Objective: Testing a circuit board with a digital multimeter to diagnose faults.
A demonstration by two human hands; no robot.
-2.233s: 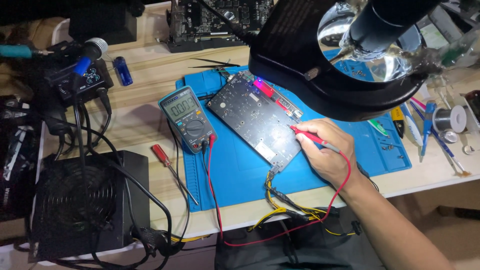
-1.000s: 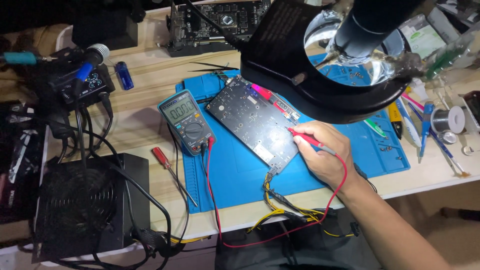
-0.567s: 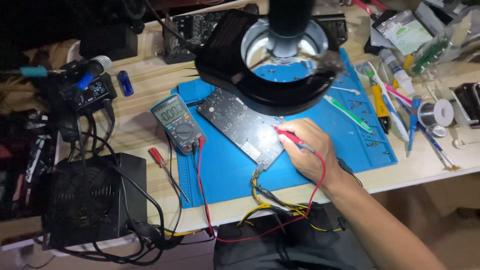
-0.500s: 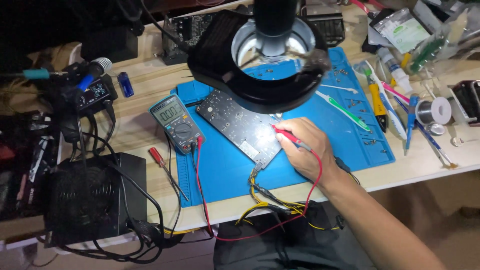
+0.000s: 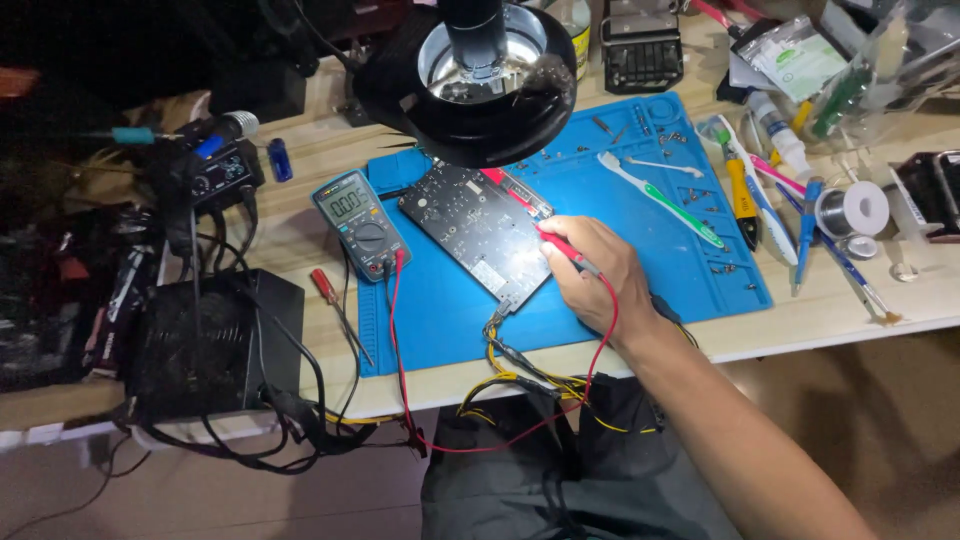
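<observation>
On the blue work mat (image 5: 640,250) lies a black circuit board (image 5: 478,228). Left of the mat sits a grey-green multimeter (image 5: 360,222) with a red lead (image 5: 400,350). A green-and-white toothbrush (image 5: 660,198) crosses the mat.

Bright and sharp over the blue mat (image 5: 640,250) and far right of the table. Very dark at far left. Shiny glare on the round lamp (image 5: 480,80). Soft shadows under cables.

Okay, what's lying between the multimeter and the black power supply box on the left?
In the head view, a red-handled screwdriver lies on the wooden bench between the multimeter and the black power supply box, alongside black cables.
</observation>
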